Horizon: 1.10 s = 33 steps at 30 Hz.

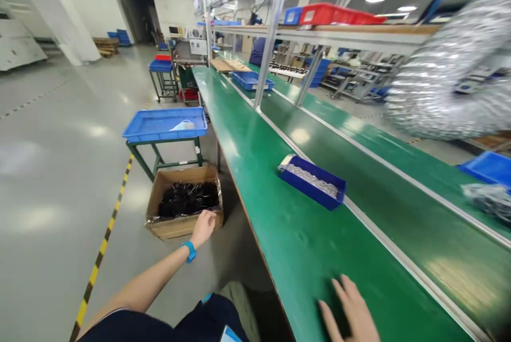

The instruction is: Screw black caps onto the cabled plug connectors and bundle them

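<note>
My left hand (204, 226), with a blue band (189, 251) on its wrist, reaches down to the near right edge of a cardboard box (171, 231) on the floor. Its fingers are loosely bent and apart, with no object visible in them. Inside the box lie black parts (187, 199) with clear plastic film; their kind is too blurred to make out. Over the green bench top (275, 235), my right hand (350, 310) has its fingers spread and holds nothing. Farther along the bench sits a dark blue bin (309, 191) of small silvery pieces (313, 178).
A blue tray (138, 128) with a pale blue and white item rests on a green stand behind the box. Metal uprights (273, 39) carry a shelf with red bins (325, 14). A silver flexible duct (423, 92) hangs at right. Yellow-black tape (106, 241) marks the floor.
</note>
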Motion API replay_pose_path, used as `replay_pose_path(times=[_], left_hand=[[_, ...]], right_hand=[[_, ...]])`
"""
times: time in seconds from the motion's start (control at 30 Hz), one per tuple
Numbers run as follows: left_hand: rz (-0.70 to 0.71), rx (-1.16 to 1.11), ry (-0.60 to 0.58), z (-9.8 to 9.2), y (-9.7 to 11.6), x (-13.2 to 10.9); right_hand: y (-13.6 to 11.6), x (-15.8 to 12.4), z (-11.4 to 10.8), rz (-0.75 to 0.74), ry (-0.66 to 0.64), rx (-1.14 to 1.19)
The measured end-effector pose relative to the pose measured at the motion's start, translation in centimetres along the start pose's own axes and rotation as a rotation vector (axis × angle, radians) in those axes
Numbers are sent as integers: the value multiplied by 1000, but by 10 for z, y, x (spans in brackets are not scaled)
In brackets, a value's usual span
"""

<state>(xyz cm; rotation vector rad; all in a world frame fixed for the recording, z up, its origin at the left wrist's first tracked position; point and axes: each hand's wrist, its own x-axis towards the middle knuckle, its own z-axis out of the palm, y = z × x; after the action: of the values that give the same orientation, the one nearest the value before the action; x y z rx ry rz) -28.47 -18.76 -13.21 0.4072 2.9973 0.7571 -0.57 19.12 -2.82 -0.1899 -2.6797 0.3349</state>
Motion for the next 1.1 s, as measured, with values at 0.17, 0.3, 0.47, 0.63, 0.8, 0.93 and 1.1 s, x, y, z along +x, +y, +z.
replay_pose_path(times=[0.17, 0.3, 0.47, 0.63, 0.8, 0.93, 1.1], left_hand=[[-211, 154, -238, 25, -77, 10], [-319, 254, -309, 32, -121, 32], [-370, 298, -438, 48, -149, 60], [-345, 312, -522, 70, -153, 76], [-341, 312, -554, 82, -157, 77], [-337, 308, -565, 84, -154, 58], [-304, 257, -604, 96, -135, 17]], right_hand=[[-104, 74, 48, -240, -194, -22], [-126, 107, 64, -219, -192, -69], [-130, 114, 62, -172, -242, -96], [-132, 115, 56, -143, -252, -89], [-132, 118, 57, -137, -242, -69], [-132, 119, 58, -134, -243, -48], [-134, 120, 56, -122, -242, -54]])
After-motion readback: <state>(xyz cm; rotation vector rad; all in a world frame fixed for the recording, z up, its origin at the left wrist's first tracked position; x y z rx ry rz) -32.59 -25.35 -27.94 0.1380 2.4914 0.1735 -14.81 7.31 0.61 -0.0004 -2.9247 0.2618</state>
